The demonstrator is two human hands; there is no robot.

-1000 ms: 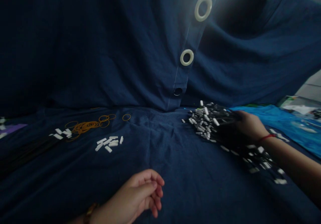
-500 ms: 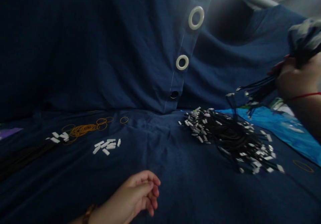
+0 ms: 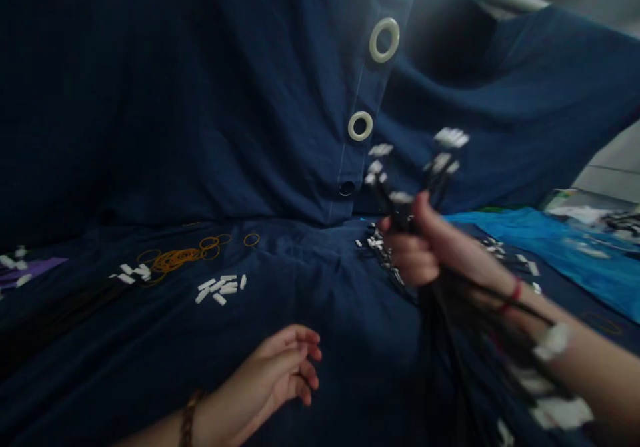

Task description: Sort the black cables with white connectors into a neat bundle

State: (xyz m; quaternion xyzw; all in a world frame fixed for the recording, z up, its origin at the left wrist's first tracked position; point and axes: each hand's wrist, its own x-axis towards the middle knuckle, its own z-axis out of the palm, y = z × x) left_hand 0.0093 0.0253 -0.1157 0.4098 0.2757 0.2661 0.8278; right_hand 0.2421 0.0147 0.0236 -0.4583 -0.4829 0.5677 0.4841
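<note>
My right hand (image 3: 415, 250) is closed around a bundle of black cords (image 3: 440, 320) with white tips. Some tips stick up above the fist, and others hang down beside the forearm, blurred. Behind this hand lies a pile of similar cords (image 3: 377, 240), partly hidden by the hand and arm. My left hand (image 3: 280, 373) hovers low over the dark blue cloth (image 3: 330, 313), palm turned inward, fingers loosely curled and apart, with nothing in it.
Orange rubber bands (image 3: 180, 258) lie at the left, near small white pieces (image 3: 223, 287) and more white-tipped black cords (image 3: 65, 307). A blue plastic sheet (image 3: 575, 247) is at the right. Behind hangs a dark blue curtain (image 3: 250, 100) with rings.
My right hand has swung from the far upper right toward the middle with its bundle, now in front of the pile. My left hand has barely moved.
</note>
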